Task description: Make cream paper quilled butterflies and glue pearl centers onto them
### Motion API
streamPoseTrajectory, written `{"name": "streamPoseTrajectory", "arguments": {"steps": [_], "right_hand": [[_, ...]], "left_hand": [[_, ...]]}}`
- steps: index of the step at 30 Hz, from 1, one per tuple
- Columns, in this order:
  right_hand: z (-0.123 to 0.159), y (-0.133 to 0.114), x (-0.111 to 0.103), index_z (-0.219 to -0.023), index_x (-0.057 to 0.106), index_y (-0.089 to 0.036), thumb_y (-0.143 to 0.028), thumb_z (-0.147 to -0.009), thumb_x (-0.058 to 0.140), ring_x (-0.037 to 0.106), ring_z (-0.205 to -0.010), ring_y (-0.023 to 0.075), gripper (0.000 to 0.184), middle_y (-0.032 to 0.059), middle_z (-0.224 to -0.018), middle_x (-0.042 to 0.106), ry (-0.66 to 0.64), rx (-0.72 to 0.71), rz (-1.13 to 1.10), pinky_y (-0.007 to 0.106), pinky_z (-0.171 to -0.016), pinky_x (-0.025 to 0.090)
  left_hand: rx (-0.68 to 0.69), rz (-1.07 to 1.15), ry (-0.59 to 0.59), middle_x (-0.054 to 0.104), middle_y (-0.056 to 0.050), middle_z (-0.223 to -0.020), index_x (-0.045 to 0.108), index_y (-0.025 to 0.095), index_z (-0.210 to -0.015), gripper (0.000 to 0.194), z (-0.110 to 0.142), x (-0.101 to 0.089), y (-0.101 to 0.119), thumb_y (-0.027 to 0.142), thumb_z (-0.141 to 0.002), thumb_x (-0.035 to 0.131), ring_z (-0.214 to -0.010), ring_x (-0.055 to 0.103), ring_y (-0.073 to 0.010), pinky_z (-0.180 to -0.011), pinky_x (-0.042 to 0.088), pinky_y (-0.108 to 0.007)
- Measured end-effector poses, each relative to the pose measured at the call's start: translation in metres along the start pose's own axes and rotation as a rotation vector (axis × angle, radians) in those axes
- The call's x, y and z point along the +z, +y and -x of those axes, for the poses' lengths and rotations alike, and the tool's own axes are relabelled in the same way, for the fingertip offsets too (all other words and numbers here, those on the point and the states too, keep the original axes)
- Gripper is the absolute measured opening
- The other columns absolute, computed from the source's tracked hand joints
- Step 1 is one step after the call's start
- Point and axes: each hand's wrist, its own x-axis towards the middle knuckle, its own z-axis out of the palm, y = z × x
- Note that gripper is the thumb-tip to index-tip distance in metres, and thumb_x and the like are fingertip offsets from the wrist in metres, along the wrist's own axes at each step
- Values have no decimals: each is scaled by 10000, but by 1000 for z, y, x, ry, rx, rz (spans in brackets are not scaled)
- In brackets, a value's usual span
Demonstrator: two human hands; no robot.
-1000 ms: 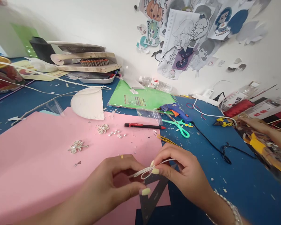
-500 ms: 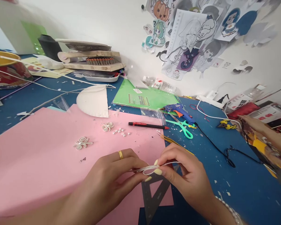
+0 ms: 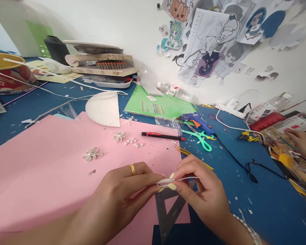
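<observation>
A looped bundle of thin white cord [image 3: 165,182] stretches between my two hands above the pink sheet [image 3: 53,183]. My left hand [image 3: 127,194], with a gold ring, pinches its left end between thumb and fingers. On the other side my right hand [image 3: 204,190] pinches the right end, and a short tail sticks out past its fingertips. Below them lies a grey set square [image 3: 165,221], partly covered by the hands. Two curled white cord ornaments, one left [image 3: 92,154] and one farther back [image 3: 118,136], rest on the pink sheet beside loose pearl beads [image 3: 134,143].
Behind my hands lie a red-black pen [image 3: 163,136], yellow tweezers [image 3: 193,157], green scissors [image 3: 201,139] and a blue glue gun [image 3: 196,121] with a black cable. Yellow-handled pliers [image 3: 248,136] lie on the right. Another person's hand [image 3: 302,141] is at the right edge.
My left fingertips have moved right, closer to my right hand, so the visible loop is shorter. The other person's hand at the right has shifted. The view has moved slightly.
</observation>
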Motion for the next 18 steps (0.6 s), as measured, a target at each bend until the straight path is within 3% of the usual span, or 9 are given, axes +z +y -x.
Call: {"name": "streamPoseTrajectory", "arguments": {"steps": [7,18], "right_hand": [[0,1,-1,-775,582,-214,-192,-783,611,514,-634,99,37,-15,-706,550,-3,1,16,216,-545,425],[1,-2,-3,-793,585,-209,-162,-782,609,505,-630,79,54,-20,-720,551,-11,-42,39,185,-542,428]], "left_hand": [[-14,-5,-17,627,42,-737,660,310,-1000,266,-3,-1,1,133,-851,529,-624,584,-75,-569,423,-120],[16,-28,-38,620,74,-779,622,366,-1049,366,0,-3,0,79,-841,531,-655,586,-46,-602,419,-87]]}}
